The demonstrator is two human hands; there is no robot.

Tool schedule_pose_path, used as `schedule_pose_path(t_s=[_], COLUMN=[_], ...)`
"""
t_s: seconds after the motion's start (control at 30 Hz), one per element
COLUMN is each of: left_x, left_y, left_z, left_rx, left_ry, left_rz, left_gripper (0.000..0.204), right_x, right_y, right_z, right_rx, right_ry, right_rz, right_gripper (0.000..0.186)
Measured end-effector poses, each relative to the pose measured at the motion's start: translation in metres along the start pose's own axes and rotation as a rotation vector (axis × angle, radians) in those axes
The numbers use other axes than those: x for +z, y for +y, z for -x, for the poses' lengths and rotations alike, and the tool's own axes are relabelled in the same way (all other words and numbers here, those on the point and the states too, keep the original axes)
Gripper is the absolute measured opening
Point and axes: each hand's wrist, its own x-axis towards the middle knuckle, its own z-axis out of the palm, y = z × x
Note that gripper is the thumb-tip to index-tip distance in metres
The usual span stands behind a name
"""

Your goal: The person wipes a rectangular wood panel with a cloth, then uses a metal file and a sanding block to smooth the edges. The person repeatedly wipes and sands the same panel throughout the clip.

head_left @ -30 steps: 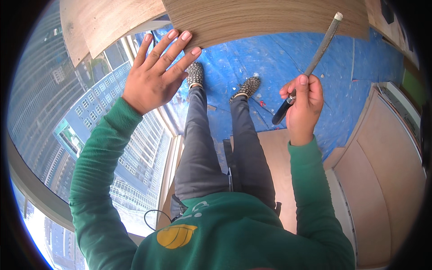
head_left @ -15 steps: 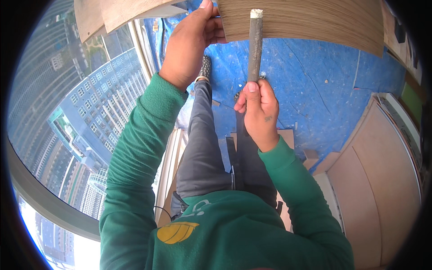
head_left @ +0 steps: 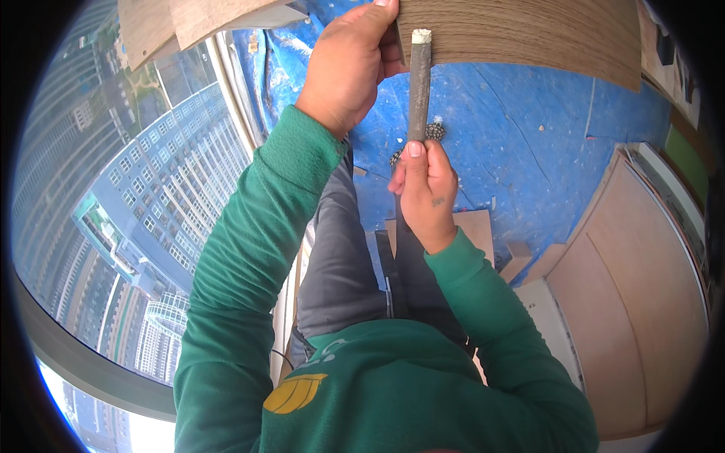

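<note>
My left hand [head_left: 347, 68] grips the left edge of a brown wood-grain board [head_left: 521, 34], thumb on top and fingers curled below. The board runs across the top of the view, its far side cut off. My right hand [head_left: 429, 192] pinches the lower end of a long, narrow grey-brown stick [head_left: 420, 94], thumb in front. The stick stands nearly upright in the view, with a ragged whitish tip overlapping the board's near edge. I cannot tell whether the tip touches the board.
Blue sheeting [head_left: 521, 151] with white specks covers the floor. A large window [head_left: 151, 189] lies on the left, with tall buildings outside. Pale panels [head_left: 627, 287] lean at the right. Thin wooden sheets [head_left: 204, 19] jut in at upper left. Wood offcuts [head_left: 472, 226] lie near my legs.
My left hand and the board's left edge have shifted right in the view. My right hand and the stick have moved slightly left and down, so the tip sits nearer the board's edge.
</note>
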Motion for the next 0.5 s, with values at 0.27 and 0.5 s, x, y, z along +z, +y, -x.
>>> schedule_pose_path(t_s=[0.27, 0.5], left_x=[0.0, 0.003], left_y=[0.002, 0.005], left_z=[0.0, 0.004], left_rx=[-0.019, -0.033], left_ry=[-0.024, -0.033], left_rz=[-0.014, -0.058], left_gripper=[0.052, 0.054], right_x=[0.006, 0.009], right_y=[0.0, -0.025], right_z=[-0.005, -0.024], right_rx=[0.017, 0.046], right_ry=[0.031, 0.055], right_rz=[-0.048, -0.11], right_gripper=[0.032, 0.036])
